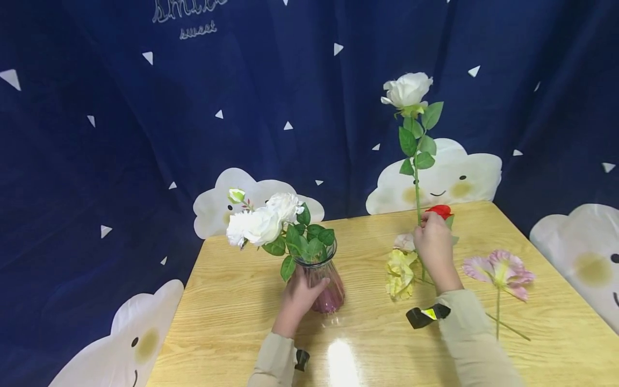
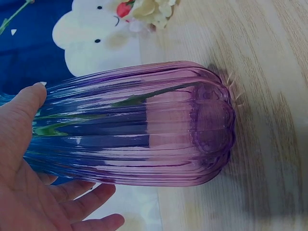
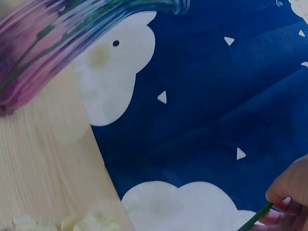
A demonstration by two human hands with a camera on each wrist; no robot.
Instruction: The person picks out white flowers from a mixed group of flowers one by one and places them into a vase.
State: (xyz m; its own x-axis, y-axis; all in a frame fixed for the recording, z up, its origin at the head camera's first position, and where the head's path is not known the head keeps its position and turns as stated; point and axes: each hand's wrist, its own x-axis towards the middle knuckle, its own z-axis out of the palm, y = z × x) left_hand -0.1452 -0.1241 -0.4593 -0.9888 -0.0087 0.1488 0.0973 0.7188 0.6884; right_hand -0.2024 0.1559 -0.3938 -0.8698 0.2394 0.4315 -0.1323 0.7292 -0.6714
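Note:
A ribbed glass vase (image 1: 329, 295), bluish at the neck and pink-purple at the base, stands on the table. My left hand (image 1: 302, 293) holds it below the rim, thumb on one side and fingers round the other; the left wrist view shows the same hand (image 2: 29, 159) at the vase's narrow upper part. White flowers (image 1: 261, 223) with green leaves lean left out of the vase, and stems show through the glass. To the right, my right hand (image 1: 435, 250) pinches the green stem (image 1: 418, 188) of a white rose (image 1: 408, 91), which is upright with its bloom high above the hand.
Beside the right hand lie a yellow flower (image 1: 400, 274) and a red flower (image 1: 440, 210), the red one partly hidden. A pink flower (image 1: 500, 271) lies farther right on the wooden table (image 1: 232, 322). Behind the table hangs a dark blue curtain (image 1: 290, 80) with white clouds.

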